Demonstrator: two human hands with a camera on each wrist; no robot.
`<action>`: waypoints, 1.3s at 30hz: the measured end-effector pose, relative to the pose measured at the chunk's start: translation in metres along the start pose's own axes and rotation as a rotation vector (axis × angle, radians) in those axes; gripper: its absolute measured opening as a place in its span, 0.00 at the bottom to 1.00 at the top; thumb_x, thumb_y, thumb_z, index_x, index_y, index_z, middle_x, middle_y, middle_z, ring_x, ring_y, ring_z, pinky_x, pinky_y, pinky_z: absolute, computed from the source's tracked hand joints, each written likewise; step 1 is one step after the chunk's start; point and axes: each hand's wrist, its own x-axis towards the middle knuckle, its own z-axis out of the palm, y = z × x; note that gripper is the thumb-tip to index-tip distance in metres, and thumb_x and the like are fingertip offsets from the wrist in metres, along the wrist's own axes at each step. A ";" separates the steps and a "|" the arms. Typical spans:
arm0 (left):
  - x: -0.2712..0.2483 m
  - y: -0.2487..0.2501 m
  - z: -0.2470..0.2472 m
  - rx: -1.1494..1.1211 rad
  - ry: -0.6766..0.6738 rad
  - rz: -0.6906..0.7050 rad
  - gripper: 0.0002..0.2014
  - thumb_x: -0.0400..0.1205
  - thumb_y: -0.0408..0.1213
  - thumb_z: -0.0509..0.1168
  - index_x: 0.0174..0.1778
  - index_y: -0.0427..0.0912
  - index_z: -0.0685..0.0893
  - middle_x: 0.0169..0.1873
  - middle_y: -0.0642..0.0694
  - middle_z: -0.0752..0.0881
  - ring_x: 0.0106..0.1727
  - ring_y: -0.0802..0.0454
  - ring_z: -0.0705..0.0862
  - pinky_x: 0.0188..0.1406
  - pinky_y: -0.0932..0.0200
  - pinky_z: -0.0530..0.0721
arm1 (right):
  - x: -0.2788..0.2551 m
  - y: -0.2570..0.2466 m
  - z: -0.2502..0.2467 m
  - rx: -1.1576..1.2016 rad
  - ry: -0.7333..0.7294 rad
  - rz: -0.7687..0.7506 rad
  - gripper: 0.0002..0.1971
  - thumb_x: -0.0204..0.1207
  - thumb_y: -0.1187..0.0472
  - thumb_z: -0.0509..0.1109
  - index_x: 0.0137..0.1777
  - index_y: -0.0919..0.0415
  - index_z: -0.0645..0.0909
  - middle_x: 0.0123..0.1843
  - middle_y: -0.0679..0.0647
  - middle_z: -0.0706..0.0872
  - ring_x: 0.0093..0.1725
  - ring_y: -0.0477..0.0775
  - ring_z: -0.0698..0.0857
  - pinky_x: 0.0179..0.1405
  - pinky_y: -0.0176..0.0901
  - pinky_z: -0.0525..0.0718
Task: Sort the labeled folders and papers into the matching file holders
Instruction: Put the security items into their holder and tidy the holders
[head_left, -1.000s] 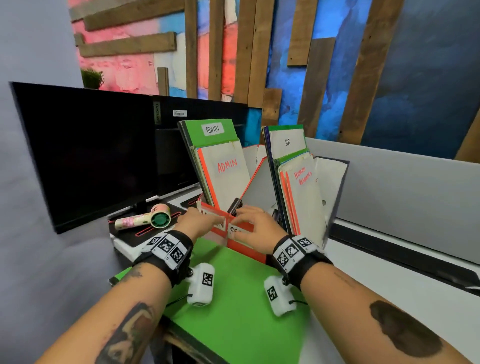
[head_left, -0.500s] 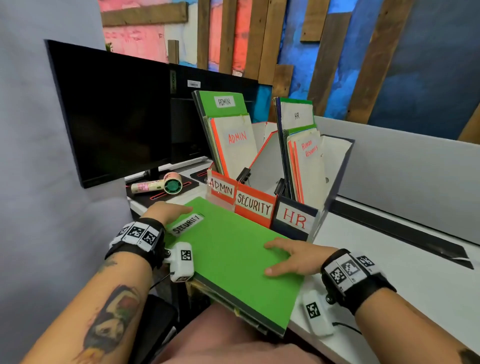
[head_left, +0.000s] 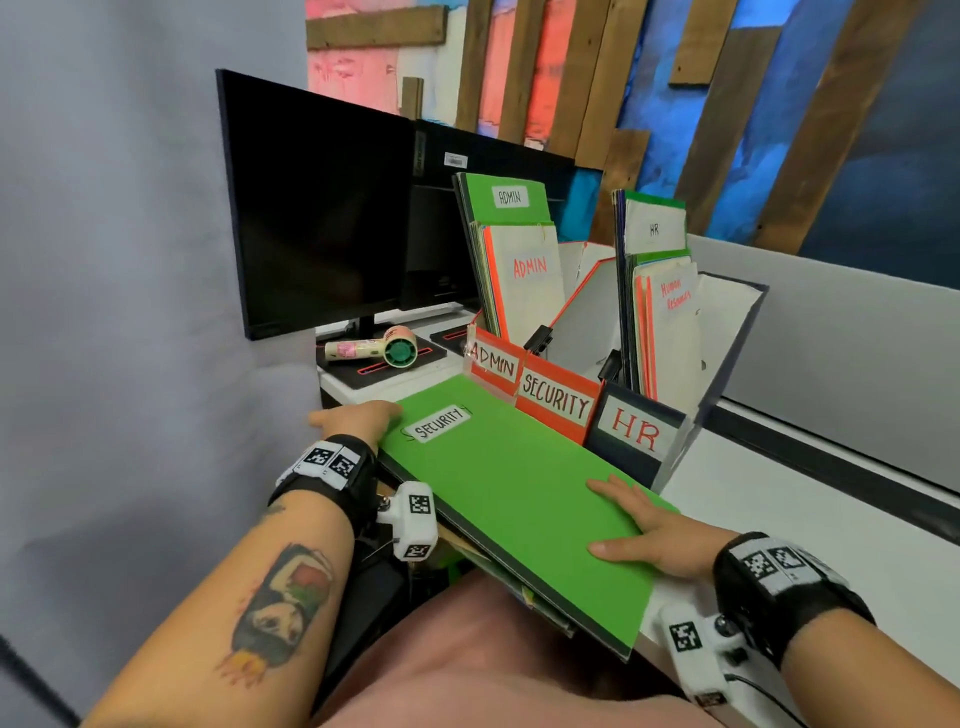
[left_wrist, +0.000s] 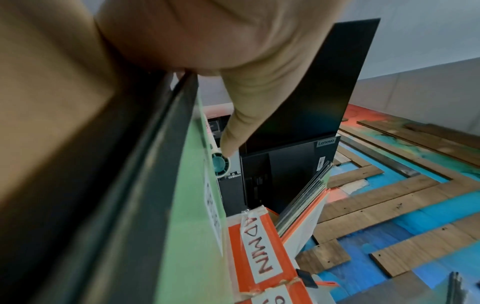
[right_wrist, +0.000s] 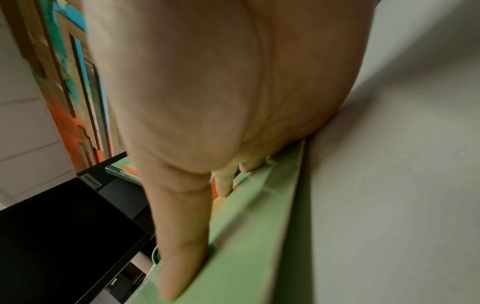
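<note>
A green folder (head_left: 519, 509) with a white SECURITY label (head_left: 441, 422) tops a stack that overhangs the desk edge toward my lap. My left hand (head_left: 358, 421) grips the stack's far left corner; in the left wrist view its thumb (left_wrist: 239, 123) lies along the green cover (left_wrist: 192, 226) and the other fingers are hidden. My right hand (head_left: 649, 535) rests flat on the folder's near right edge, its thumb (right_wrist: 182, 236) straight on the cover (right_wrist: 246, 236). Behind the stack stand the ADMIN holder (head_left: 493, 364), the SECURITY holder (head_left: 556, 402) and the HR holder (head_left: 634, 431).
A black monitor (head_left: 322, 208) stands at the back left, with a tape dispenser (head_left: 384, 351) lying below it. A grey partition (head_left: 130, 312) closes the left side. The white desk (head_left: 805, 519) runs to the right of the holders.
Both hands have drawn back from the holders' front to the green SECURITY folder, the left to its far left corner, the right onto its near right edge.
</note>
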 end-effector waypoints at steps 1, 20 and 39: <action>-0.001 -0.001 -0.001 0.075 -0.031 0.029 0.48 0.68 0.43 0.84 0.78 0.33 0.64 0.67 0.33 0.79 0.63 0.35 0.84 0.63 0.41 0.86 | 0.001 0.000 0.001 0.004 0.006 0.001 0.56 0.59 0.21 0.71 0.85 0.27 0.46 0.90 0.41 0.37 0.89 0.50 0.35 0.87 0.58 0.41; -0.048 0.052 -0.036 -0.095 -0.559 0.218 0.23 0.75 0.44 0.78 0.63 0.38 0.85 0.54 0.39 0.93 0.49 0.40 0.92 0.56 0.44 0.90 | 0.001 -0.002 0.019 0.125 0.100 -0.007 0.59 0.49 0.11 0.66 0.83 0.23 0.50 0.90 0.38 0.42 0.89 0.51 0.35 0.88 0.64 0.42; -0.153 0.087 -0.041 -0.048 -0.815 0.722 0.24 0.78 0.15 0.65 0.70 0.34 0.80 0.57 0.34 0.91 0.54 0.34 0.92 0.44 0.48 0.94 | -0.032 0.000 0.058 0.604 0.617 -0.270 0.48 0.57 0.28 0.83 0.77 0.26 0.65 0.85 0.35 0.64 0.80 0.44 0.72 0.77 0.49 0.78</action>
